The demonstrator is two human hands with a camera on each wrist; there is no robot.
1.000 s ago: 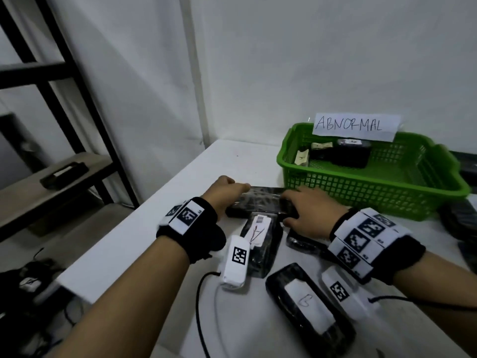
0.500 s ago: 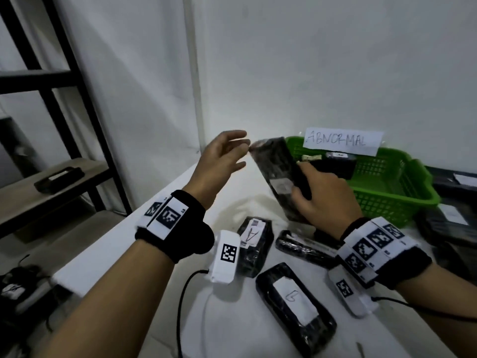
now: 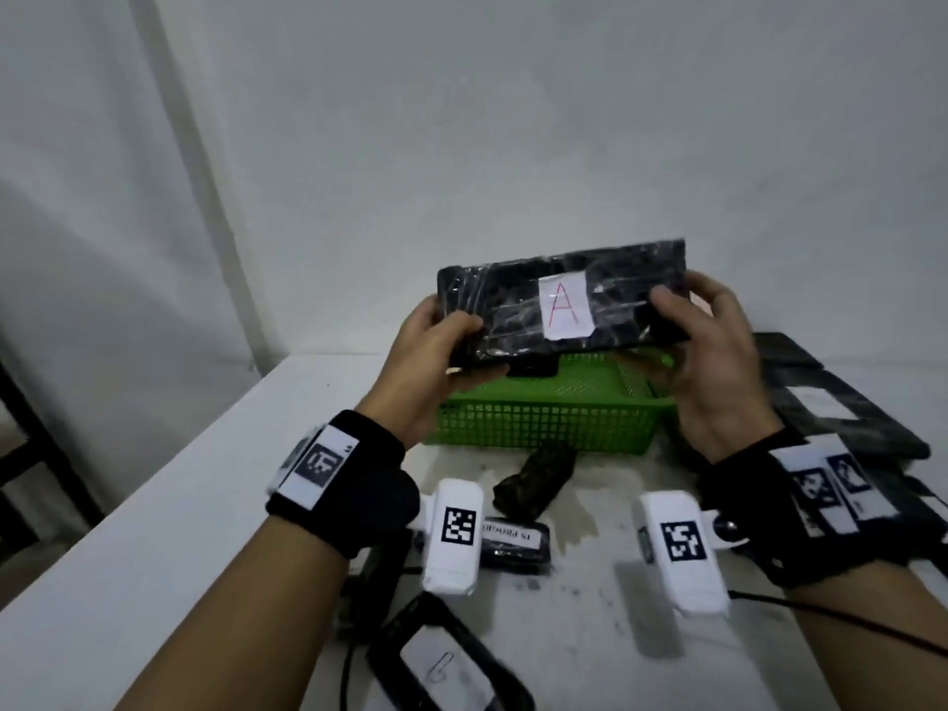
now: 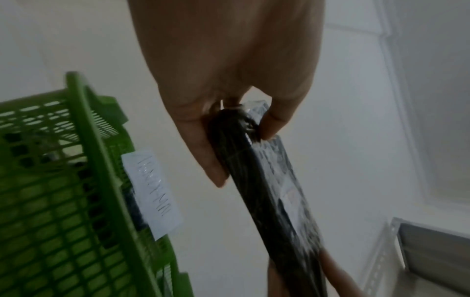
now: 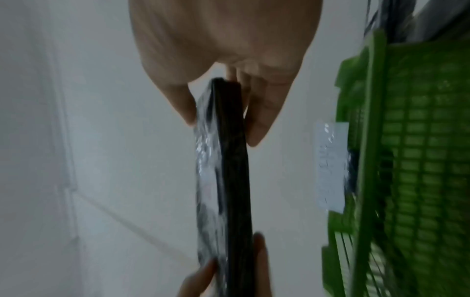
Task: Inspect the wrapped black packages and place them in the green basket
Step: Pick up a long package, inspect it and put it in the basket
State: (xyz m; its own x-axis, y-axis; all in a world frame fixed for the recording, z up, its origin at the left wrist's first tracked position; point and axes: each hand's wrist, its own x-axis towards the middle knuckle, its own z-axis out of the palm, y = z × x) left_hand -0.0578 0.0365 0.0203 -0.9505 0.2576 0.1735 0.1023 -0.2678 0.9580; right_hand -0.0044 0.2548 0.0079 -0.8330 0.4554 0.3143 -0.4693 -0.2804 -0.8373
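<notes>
Black pkg [image 3: 561, 300] btwn both hands

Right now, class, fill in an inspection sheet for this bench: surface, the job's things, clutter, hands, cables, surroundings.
Surface: white table, smudged near the front.
Job's things: wrapped package marked A, held above the green basket.
Clutter: more wrapped packages on the table, one small bundle before the basket.
Hands: left hand and right hand each grip one end of the package.
Cables: black cable at the right wrist.
Surroundings: plain white wall.
</notes>
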